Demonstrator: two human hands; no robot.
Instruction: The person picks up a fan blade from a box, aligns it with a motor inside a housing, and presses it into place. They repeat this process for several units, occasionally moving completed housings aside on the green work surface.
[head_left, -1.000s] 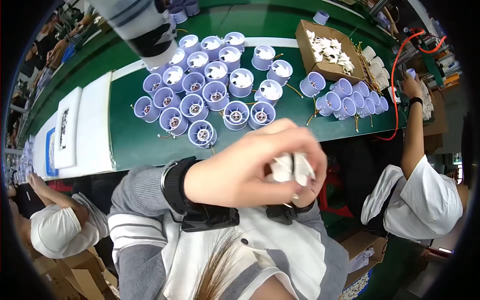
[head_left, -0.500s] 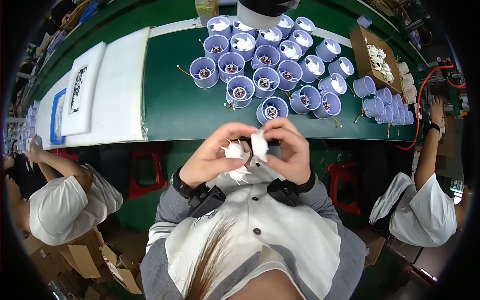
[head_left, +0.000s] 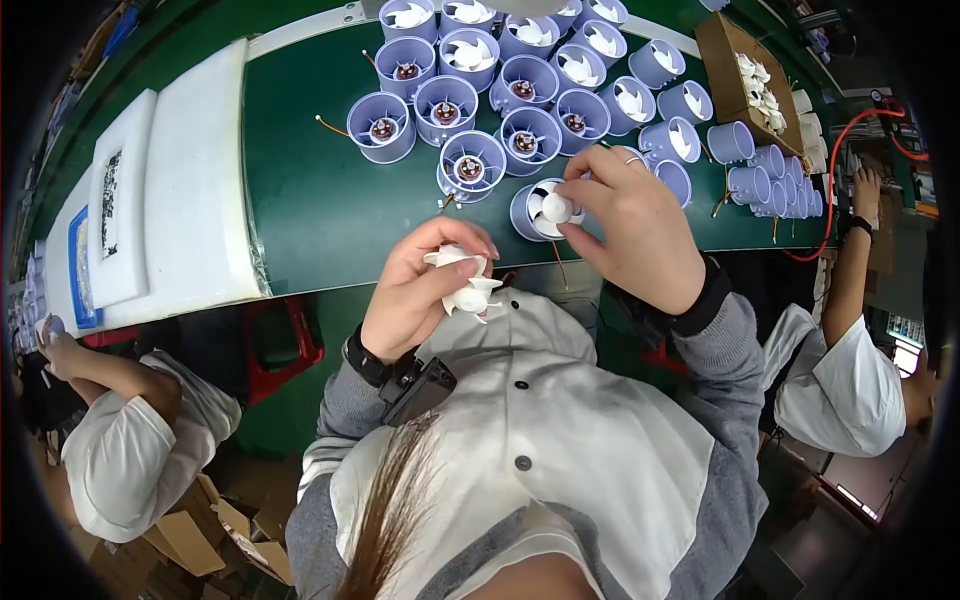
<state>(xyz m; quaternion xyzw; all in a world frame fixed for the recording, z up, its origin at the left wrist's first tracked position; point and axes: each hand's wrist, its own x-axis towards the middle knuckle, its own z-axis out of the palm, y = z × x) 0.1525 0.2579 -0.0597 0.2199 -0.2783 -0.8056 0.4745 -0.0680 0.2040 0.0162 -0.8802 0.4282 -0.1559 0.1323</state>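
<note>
Impeller (head_left: pixel 556 208) now forward, at right hand (head_left: pixel 637 225)

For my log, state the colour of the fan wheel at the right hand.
The fan wheel is white, clearest in the head view.

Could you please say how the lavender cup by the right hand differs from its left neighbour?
The right cup has a white fan at its mouth; the left cup shows a bare brown centre. The right hand touches that fan; no hand touches the left cup. Both are round and lavender.
</note>
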